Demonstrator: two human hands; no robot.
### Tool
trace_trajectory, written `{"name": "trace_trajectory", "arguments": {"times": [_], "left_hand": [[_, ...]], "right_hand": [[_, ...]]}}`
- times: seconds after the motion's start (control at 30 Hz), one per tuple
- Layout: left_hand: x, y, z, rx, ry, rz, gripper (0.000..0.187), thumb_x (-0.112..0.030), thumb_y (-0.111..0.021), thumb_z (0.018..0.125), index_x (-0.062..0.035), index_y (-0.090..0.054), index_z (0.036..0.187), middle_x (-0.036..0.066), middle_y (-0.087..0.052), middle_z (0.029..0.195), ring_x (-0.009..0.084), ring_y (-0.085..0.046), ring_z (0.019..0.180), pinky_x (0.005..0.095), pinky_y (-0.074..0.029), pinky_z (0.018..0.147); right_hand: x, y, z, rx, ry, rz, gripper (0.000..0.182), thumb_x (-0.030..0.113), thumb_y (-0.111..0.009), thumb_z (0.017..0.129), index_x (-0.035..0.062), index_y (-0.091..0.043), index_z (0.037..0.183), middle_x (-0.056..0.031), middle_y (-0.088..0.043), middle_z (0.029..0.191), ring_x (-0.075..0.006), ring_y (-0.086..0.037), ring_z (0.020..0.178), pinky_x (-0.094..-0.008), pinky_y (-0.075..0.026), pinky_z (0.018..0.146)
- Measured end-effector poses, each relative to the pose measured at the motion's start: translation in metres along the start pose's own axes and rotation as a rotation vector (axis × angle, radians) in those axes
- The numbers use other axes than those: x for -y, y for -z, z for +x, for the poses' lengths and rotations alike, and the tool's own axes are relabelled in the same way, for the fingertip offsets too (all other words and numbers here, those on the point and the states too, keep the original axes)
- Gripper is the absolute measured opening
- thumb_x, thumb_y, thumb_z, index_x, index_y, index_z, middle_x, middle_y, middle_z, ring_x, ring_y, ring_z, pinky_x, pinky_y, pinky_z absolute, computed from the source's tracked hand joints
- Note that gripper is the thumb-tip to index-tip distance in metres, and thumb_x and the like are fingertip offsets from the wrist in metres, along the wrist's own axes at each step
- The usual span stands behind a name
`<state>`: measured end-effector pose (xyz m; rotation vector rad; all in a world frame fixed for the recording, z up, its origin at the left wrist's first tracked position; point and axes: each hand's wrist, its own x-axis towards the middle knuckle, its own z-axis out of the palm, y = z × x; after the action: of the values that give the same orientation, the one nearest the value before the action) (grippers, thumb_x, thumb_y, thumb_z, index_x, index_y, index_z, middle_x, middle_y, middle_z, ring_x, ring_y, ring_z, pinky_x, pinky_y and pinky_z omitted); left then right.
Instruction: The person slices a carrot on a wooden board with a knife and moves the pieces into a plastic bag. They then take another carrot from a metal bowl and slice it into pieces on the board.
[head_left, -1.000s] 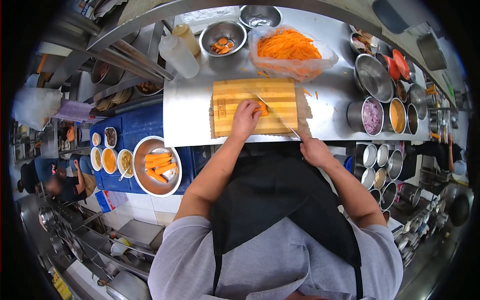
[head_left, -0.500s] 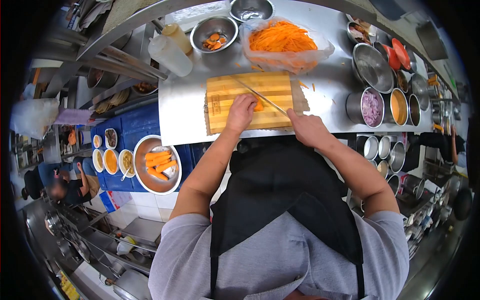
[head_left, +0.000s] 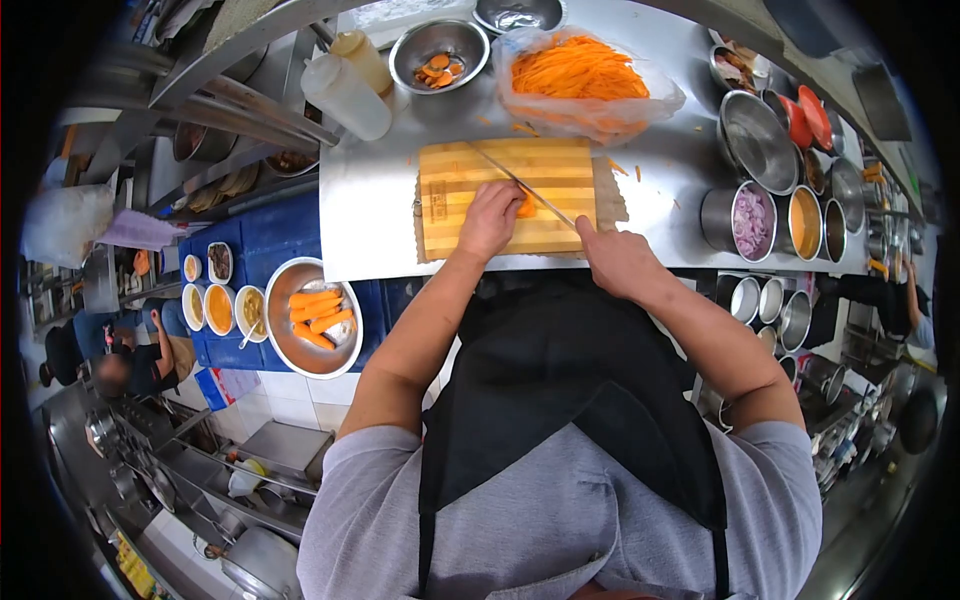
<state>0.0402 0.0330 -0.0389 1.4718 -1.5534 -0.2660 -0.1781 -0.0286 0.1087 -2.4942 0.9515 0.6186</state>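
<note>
On the striped wooden cutting board, my left hand is closed over a piece of carrot, fingers bunched and partly hiding it. My right hand grips a kitchen knife by its handle at the board's right side. The long blade lies diagonally across the board, pointing up and left, close beside the carrot and my left fingertips. Beyond the board sits a clear plastic bag heaped with shredded carrot. A brown cloth shows from under the board.
Carrot pieces lie in a steel bowl near squeeze bottles. To the left, a large bowl holds whole carrots. Right of the board stand pots of sliced onion and orange sauce. Another person is at far left.
The view has shifted slightly, so the table's things appear a little to the right and higher. Both hands keep their holds, with the knife still next to the carrot.
</note>
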Motion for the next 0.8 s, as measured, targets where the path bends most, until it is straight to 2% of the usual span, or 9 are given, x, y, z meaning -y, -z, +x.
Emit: {"name": "trace_trajectory", "arguments": {"times": [0.2, 0.33, 0.4, 0.53, 0.67, 0.8], "left_hand": [[0.000, 0.000, 0.000, -0.005, 0.023, -0.004, 0.016, 0.005, -0.070, 0.083, -0.0023, -0.068, 0.097, 0.013, -0.068, 0.102, 0.0342, -0.063, 0.098, 0.0409, -0.052, 0.087], [0.000, 0.000, 0.000, 0.043, 0.052, 0.025, 0.016, 0.004, -0.070, 0.082, -0.0038, -0.069, 0.096, 0.010, -0.069, 0.104, 0.0333, -0.063, 0.099, 0.0412, -0.052, 0.089], [0.001, 0.000, 0.000, 0.034, 0.030, 0.052, 0.016, 0.004, -0.070, 0.081, -0.0036, -0.069, 0.095, 0.010, -0.069, 0.103, 0.0330, -0.063, 0.099, 0.0409, -0.053, 0.088], [-0.001, 0.001, 0.000, 0.013, 0.009, 0.050, 0.016, 0.003, -0.071, 0.080, -0.0034, -0.069, 0.095, 0.010, -0.068, 0.103, 0.0328, -0.063, 0.100, 0.0406, -0.053, 0.088], [-0.005, 0.001, -0.009, 0.032, 0.033, 0.045, 0.017, 0.004, -0.070, 0.080, -0.0036, -0.070, 0.096, 0.010, -0.068, 0.105, 0.0328, -0.062, 0.101, 0.0401, -0.053, 0.087], [-0.009, 0.002, -0.011, 0.004, 0.027, 0.080, 0.016, 0.004, -0.071, 0.081, -0.0032, -0.070, 0.095, 0.010, -0.066, 0.105, 0.0338, -0.062, 0.100, 0.0406, -0.053, 0.087]], "right_hand": [[-0.015, -0.048, 0.029, -0.049, 0.015, 0.068, 0.026, 0.004, -0.057, 0.089, 0.0025, -0.045, 0.113, -0.0216, -0.071, 0.081, -0.0438, -0.071, 0.080, -0.0543, -0.055, 0.068], [-0.005, 0.003, 0.018, -0.018, 0.000, 0.065, 0.027, 0.004, -0.057, 0.089, 0.0020, -0.046, 0.113, -0.0216, -0.071, 0.081, -0.0440, -0.071, 0.081, -0.0545, -0.055, 0.069], [0.001, 0.021, 0.008, 0.067, -0.007, 0.035, 0.028, 0.004, -0.057, 0.089, 0.0018, -0.046, 0.114, -0.0221, -0.071, 0.082, -0.0429, -0.072, 0.083, -0.0552, -0.054, 0.069], [-0.003, -0.014, 0.013, 0.072, -0.049, 0.030, 0.028, 0.004, -0.055, 0.090, 0.0023, -0.046, 0.115, -0.0228, -0.071, 0.084, -0.0425, -0.071, 0.085, -0.0547, -0.055, 0.071], [-0.014, -0.057, 0.024, -0.030, -0.003, 0.119, 0.028, 0.004, -0.055, 0.090, 0.0030, -0.045, 0.116, -0.0222, -0.071, 0.086, -0.0426, -0.071, 0.085, -0.0545, -0.054, 0.073], [-0.014, -0.057, 0.025, -0.044, -0.002, 0.129, 0.028, 0.004, -0.054, 0.090, 0.0034, -0.044, 0.116, -0.0210, -0.072, 0.085, -0.0431, -0.071, 0.084, -0.0548, -0.054, 0.074]]}}
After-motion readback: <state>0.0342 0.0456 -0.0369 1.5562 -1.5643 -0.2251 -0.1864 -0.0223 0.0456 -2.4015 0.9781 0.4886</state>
